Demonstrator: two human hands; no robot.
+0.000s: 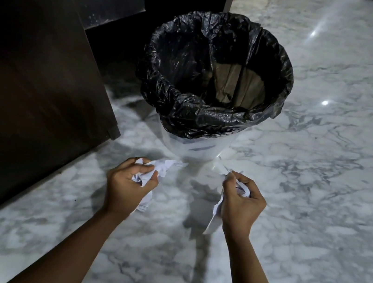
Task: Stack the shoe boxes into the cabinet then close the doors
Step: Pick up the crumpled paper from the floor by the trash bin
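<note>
No shoe box is in view. My left hand [127, 185] is closed around a crumpled piece of white paper [163, 165], part of which sticks out toward the bin. My right hand [241, 204] grips another crumpled white paper [215, 217], with a strip hanging below the palm. Both hands hover over the floor just in front of a white waste bin [194, 146] lined with a black plastic bag [186, 107]. A dark wooden cabinet side [29, 92] stands to the left of my left hand.
The floor is grey-veined white marble [316, 211] with bright light reflections. The bin holds some brownish paper at its bottom. The cabinet's lower corner reaches close to the bin on its left side.
</note>
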